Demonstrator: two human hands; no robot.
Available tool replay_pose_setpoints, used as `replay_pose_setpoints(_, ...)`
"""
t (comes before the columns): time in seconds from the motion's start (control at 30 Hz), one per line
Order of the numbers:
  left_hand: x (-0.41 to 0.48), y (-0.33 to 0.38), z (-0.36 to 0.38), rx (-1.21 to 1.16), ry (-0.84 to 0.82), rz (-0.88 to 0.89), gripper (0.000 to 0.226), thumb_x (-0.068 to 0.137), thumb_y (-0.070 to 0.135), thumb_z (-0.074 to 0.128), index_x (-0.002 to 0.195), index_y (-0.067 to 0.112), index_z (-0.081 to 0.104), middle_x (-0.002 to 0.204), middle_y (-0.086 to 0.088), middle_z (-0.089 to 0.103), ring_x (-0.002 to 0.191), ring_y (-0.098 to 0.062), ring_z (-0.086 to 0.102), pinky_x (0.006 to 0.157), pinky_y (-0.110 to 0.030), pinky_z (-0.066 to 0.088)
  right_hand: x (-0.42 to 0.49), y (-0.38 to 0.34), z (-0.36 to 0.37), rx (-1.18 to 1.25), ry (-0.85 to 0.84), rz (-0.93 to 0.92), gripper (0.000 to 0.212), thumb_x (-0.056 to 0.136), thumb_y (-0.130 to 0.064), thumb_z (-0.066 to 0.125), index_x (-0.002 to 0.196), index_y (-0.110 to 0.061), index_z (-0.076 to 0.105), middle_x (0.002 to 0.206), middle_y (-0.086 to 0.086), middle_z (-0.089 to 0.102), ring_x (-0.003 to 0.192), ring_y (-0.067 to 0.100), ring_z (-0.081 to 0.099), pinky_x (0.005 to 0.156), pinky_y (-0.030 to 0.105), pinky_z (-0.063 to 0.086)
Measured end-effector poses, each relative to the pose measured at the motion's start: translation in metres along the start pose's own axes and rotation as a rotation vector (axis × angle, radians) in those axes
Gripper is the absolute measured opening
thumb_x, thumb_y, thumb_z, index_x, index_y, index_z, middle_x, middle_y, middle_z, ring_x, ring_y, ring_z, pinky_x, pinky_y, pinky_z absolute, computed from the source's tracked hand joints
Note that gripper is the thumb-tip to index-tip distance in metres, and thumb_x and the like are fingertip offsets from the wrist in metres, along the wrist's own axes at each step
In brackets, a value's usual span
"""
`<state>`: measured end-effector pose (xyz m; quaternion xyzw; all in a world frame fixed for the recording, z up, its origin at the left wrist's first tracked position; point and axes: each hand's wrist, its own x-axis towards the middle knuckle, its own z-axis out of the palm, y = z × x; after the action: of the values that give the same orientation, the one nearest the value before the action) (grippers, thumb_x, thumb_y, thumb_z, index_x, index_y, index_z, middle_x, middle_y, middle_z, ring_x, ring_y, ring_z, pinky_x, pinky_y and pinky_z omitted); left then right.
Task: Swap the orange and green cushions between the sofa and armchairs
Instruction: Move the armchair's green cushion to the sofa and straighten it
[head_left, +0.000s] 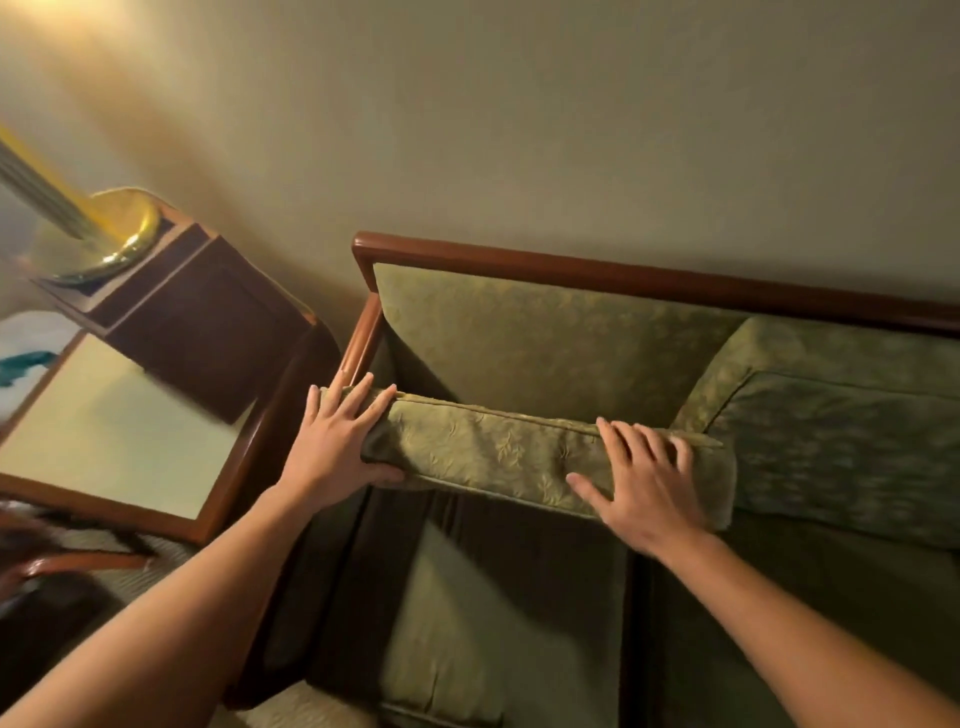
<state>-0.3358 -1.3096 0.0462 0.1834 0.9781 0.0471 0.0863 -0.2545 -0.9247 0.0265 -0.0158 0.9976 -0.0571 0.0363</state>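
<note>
A green patterned cushion (493, 454) stands on its edge on the sofa (623, 283), tipped away from the green backrest. My left hand (337, 441) grips its left end, fingers over the top and thumb underneath. My right hand (644, 483) lies spread over its right end, fingers apart and pressed on the fabric. A second green cushion (841, 447) leans against the backrest to the right. No orange cushion is in view.
A wooden side table (104, 499) with a pale top stands left of the sofa, touching its arm. A dark wooden box (202, 322) with a brass lamp base (111, 244) sits on it. The wall is right behind the sofa.
</note>
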Motion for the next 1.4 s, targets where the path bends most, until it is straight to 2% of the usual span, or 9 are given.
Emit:
replay_pose_setpoints(0.13, 0.016, 0.002, -0.003, 0.095, -0.011, -0.02, 0.115, 0.065, 0.078, 0.067, 0.157, 0.03, 0.016, 0.161, -0.012, 0.024, 0.149, -0.041, 0.011, 0.117, -0.066, 0.012, 0.008, 0.006, -0.002, -0.1, -0.165, -0.036, 0.131, 0.061, -0.1, 0.04, 0.16, -0.018, 0.011, 0.155, 0.014, 0.036, 0.141, 0.038, 0.034, 0.114, 0.06, 0.017)
replay_pose_setpoints(0.23, 0.037, 0.009, -0.009, 0.192, -0.057, 0.037, 0.132, 0.055, 0.086, 0.063, 0.158, 0.025, 0.009, 0.16, -0.008, 0.027, 0.147, -0.041, 0.02, 0.116, -0.064, 0.01, 0.028, 0.011, -0.011, -0.214, -0.261, -0.052, 0.129, 0.066, -0.058, 0.078, 0.159, -0.019, -0.003, 0.153, 0.011, 0.031, 0.141, 0.035, 0.03, 0.118, 0.056, 0.018)
replay_pose_setpoints(0.3, 0.053, 0.02, -0.01, 0.21, -0.081, 0.151, 0.135, 0.055, 0.083, 0.065, 0.158, 0.024, 0.0, 0.156, -0.005, 0.033, 0.143, -0.035, 0.031, 0.118, -0.058, 0.016, 0.042, 0.007, -0.018, -0.219, -0.256, 0.01, 0.112, 0.068, -0.032, 0.078, 0.158, -0.02, 0.013, 0.145, 0.005, 0.041, 0.133, 0.03, 0.039, 0.115, 0.051, 0.026)
replay_pose_setpoints(0.47, 0.101, 0.021, -0.026, 0.14, -0.088, 0.26, 0.109, 0.064, 0.054, 0.074, 0.154, 0.025, 0.02, 0.136, 0.0, 0.051, 0.121, -0.023, 0.05, 0.102, -0.038, 0.04, 0.084, 0.002, -0.039, -0.177, -0.161, 0.058, 0.051, 0.072, -0.017, 0.071, 0.12, -0.023, 0.053, 0.115, -0.002, 0.063, 0.111, 0.026, 0.057, 0.092, 0.043, 0.043)
replay_pose_setpoints(0.73, 0.176, 0.005, -0.082, -0.006, -0.075, 0.286, 0.076, 0.078, 0.037, 0.077, 0.145, 0.029, 0.04, 0.138, 0.001, 0.056, 0.121, -0.029, 0.054, 0.097, -0.043, 0.046, 0.164, 0.019, -0.11, -0.053, -0.177, 0.005, 0.042, 0.078, -0.006, 0.058, 0.116, -0.022, 0.063, 0.109, -0.001, 0.066, 0.103, 0.031, 0.063, 0.074, 0.039, 0.049)
replay_pose_setpoints(0.87, 0.211, 0.007, -0.095, 0.112, 0.047, 0.335, 0.072, 0.091, 0.044, 0.063, 0.153, 0.029, 0.029, 0.154, 0.0, 0.04, 0.137, -0.028, 0.038, 0.106, -0.045, 0.037, 0.175, 0.052, -0.113, -0.026, -0.135, 0.146, 0.063, 0.085, -0.003, 0.055, 0.144, -0.025, 0.049, 0.144, 0.0, 0.054, 0.124, 0.029, 0.056, 0.084, 0.038, 0.051)
replay_pose_setpoints(0.97, 0.214, 0.008, -0.069, 0.19, -0.224, 0.271, 0.066, 0.102, 0.042, 0.042, 0.157, 0.037, 0.006, 0.166, 0.003, 0.009, 0.15, -0.029, 0.015, 0.117, -0.051, 0.023, 0.154, 0.062, -0.083, -0.096, -0.412, 0.259, 0.07, 0.097, -0.009, 0.045, 0.158, -0.034, 0.02, 0.166, 0.001, 0.017, 0.146, 0.031, 0.03, 0.106, 0.047, 0.043)
replay_pose_setpoints(1.1, 0.208, 0.021, -0.044, 0.139, -0.319, 0.214, 0.058, 0.106, 0.041, 0.022, 0.157, 0.035, -0.005, 0.166, 0.003, -0.008, 0.152, -0.028, -0.008, 0.121, -0.051, 0.004, 0.127, 0.067, -0.049, -0.061, -0.515, 0.325, 0.088, 0.099, -0.017, 0.049, 0.155, -0.04, -0.015, 0.166, 0.0, -0.018, 0.153, 0.031, -0.009, 0.118, 0.061, 0.013)
replay_pose_setpoints(1.4, 0.223, 0.026, -0.026, 0.052, -0.224, 0.118, 0.056, 0.106, 0.042, 0.021, 0.156, 0.038, -0.005, 0.165, 0.006, -0.01, 0.151, -0.025, -0.014, 0.121, -0.05, -0.004, 0.124, 0.032, -0.03, -0.016, -0.385, 0.583, 0.096, 0.099, -0.038, 0.05, 0.15, -0.034, -0.031, 0.161, 0.022, -0.024, 0.143, 0.06, -0.011, 0.12, 0.062, 0.008)
